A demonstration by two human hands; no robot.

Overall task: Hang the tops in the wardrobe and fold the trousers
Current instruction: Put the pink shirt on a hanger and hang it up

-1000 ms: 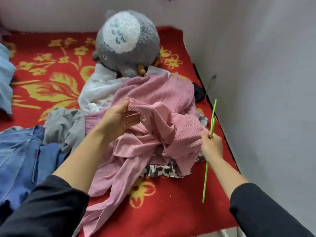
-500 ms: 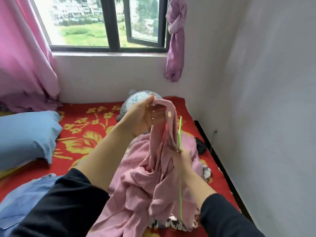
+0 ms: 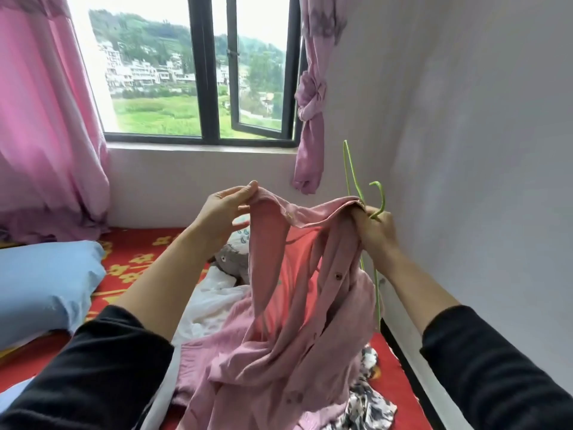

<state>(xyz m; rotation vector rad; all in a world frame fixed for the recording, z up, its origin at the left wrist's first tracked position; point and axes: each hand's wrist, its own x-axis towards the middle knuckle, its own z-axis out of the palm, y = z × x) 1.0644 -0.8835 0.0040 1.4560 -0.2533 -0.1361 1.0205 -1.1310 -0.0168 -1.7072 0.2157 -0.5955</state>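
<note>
Pinching the neckline of the pink cardigan (image 3: 269,259) in left hand (image 3: 223,209) fingers, clutching its other end plus green hanger (image 3: 383,198) in curled right hand (image 3: 376,231) fingers.

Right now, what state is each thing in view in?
pink cardigan: unbuttoned, held up by its collar, lower part on the bed.
green hanger: gripped, hook uppermost.
left hand: pinches the collar.
right hand: grips collar and hanger.
window: right pane ajar.
right curtain: knotted.
white top: crumpled on the bed.
</note>
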